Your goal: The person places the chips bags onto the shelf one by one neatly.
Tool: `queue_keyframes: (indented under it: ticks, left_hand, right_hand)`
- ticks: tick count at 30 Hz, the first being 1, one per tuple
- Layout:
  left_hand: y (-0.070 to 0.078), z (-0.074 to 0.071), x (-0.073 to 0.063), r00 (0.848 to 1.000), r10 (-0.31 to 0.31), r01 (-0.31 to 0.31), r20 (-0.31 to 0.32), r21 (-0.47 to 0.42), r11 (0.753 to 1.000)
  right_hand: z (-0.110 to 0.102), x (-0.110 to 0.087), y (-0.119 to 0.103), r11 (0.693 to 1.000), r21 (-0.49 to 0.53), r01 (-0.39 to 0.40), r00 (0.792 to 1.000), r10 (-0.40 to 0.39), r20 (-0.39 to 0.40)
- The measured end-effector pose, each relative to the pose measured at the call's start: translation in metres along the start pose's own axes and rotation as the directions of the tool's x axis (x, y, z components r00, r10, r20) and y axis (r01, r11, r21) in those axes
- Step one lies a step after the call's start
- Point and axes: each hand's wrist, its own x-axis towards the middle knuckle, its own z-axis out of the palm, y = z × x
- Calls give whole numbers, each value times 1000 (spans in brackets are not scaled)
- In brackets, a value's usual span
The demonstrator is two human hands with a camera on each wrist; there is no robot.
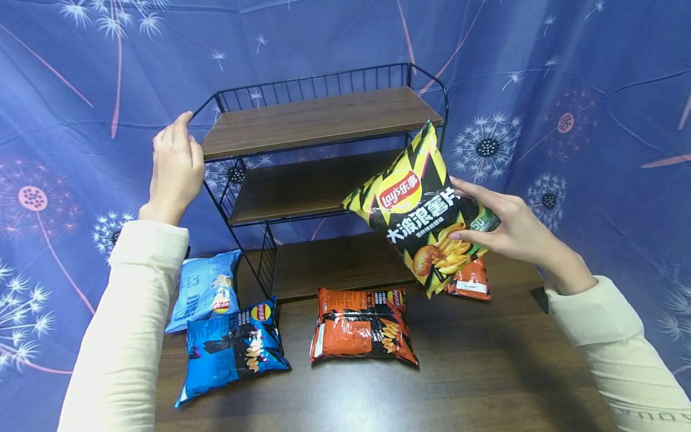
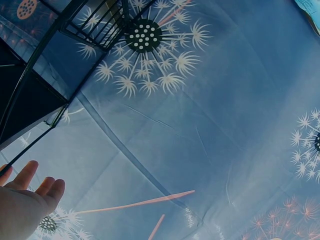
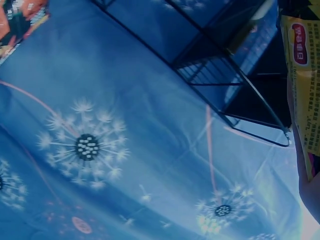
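A yellow and black bag of potato chips point(image 1: 415, 210) is tilted in the air before the right part of the three-tier shelf rack point(image 1: 324, 120). My right hand point(image 1: 510, 222) grips it by its right side, thumb across the front. In the right wrist view, the printed yellow chip bag point(image 3: 305, 85) shows at the right edge. My left hand point(image 1: 175, 162) is at the rack's upper left front corner, holding its black side rail. From the left wrist, the left hand point(image 2: 30, 205) shows with its other fingers loosely extended beside the rail.
On the wooden table point(image 1: 453, 372) lie a light-blue bag point(image 1: 205, 288), a darker blue chip bag point(image 1: 232, 348) and an orange chip bag point(image 1: 364, 327). Another orange-red bag point(image 1: 472, 281) is partly hidden behind the held one. A blue dandelion-print curtain point(image 1: 324, 36) hangs behind.
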Motion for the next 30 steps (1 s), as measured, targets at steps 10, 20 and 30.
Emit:
queue_keyframes:
  ticks: [10, 20, 30]
  left_hand:
    - [-1, -1, 0, 1000, -7, 7, 6, 0, 1000]
    - [0, -1, 0, 1000, -2, 2, 2, -5, 1000]
    - [0, 0, 0, 1000, -18, 18, 10, -9, 1000]
  right_hand:
    - [-15, 36, -17, 996, -8, -91, 995, 90, -48]
    - [-26, 76, -25, 981, 68, -182, 978, 188, -96]
    - [-26, 114, -22, 939, 196, -282, 940, 312, -140]
